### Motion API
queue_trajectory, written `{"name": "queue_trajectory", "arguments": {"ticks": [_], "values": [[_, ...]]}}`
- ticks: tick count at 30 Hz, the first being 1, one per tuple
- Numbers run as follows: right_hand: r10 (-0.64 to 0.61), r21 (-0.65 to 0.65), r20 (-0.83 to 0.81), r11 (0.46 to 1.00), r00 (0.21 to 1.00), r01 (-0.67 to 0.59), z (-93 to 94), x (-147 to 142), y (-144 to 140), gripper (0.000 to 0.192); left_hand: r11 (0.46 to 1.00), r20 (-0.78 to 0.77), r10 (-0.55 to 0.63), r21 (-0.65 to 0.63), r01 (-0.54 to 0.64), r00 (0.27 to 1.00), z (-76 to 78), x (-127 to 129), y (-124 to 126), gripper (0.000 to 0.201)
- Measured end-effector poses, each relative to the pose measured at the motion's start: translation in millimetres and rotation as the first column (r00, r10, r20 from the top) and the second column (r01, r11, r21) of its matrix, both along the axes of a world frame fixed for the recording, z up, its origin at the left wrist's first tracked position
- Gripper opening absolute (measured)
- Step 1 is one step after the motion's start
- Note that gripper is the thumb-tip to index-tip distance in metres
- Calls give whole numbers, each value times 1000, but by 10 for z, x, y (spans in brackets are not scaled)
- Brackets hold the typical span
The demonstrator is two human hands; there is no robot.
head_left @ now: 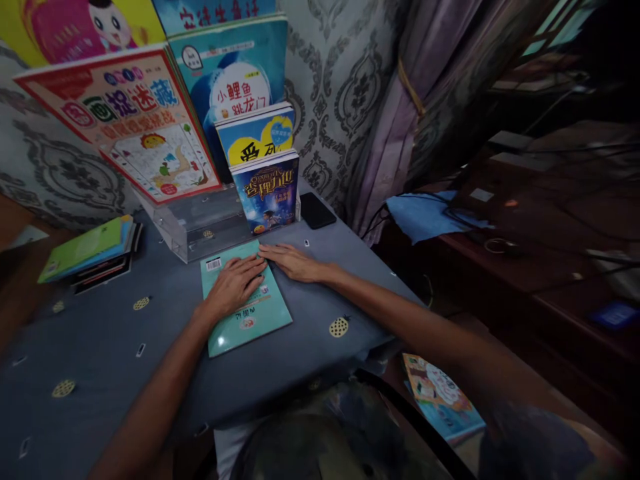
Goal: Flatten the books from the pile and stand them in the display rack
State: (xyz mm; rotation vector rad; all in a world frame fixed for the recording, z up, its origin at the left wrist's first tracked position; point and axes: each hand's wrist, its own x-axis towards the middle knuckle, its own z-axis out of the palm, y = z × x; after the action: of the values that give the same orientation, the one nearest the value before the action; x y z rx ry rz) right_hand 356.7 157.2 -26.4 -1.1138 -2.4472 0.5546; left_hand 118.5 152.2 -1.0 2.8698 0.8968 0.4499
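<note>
A teal book point(267, 319) lies flat on the cloth-covered table, its barcode at the far left corner and its printing upside down to me. My left hand point(235, 285) rests palm down across the middle of the cover, fingers stretched toward the far right. At the book's far right edge, my right hand point(291, 261) lies low and flat, its fingertips touching the cover beside the left fingers. Neither hand is wrapped around anything. Just beyond the book stands a clear tiered book rack point(173, 232) holding several upright books, among them a dark blue one point(269, 193) in front.
A black phone point(318, 211) lies right of the rack. Stacked books point(90, 250) sit at the table's left. Below the right edge are more books point(443, 397). Purple curtains point(387, 113) hang behind, and a dark red cabinet point(480, 267) with cables and blue cloth stands at right.
</note>
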Motion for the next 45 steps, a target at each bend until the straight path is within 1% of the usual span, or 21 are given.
{"name": "queue_trajectory", "arguments": {"ticks": [10,14,19,25,34,40,45], "values": [[-34,31,4,999,999,34,-35,-27,-2,66,999,-26,-3,-35,2,1000,20,-9,10,47],[-52,50,-2,997,999,52,-46,-23,-47,62,999,-28,2,-34,-3,1000,15,-21,-7,49],[-73,57,28,996,997,72,-37,-14,-106,57,1000,-30,-14,-26,13,999,6,-30,-32,51],[-64,60,11,996,998,63,-34,-12,-129,57,1000,-32,-26,6,26,999,7,-33,-64,51],[-74,65,0,995,997,74,-65,-16,-121,58,1000,-37,-23,1,23,999,14,-25,-82,51],[-54,66,-12,996,998,54,-76,-2,-251,56,998,-10,-59,-22,59,998,34,-35,-166,50],[-55,62,-8,997,998,55,-72,5,-321,59,998,3,-62,-20,63,998,32,-38,-216,48]]}}
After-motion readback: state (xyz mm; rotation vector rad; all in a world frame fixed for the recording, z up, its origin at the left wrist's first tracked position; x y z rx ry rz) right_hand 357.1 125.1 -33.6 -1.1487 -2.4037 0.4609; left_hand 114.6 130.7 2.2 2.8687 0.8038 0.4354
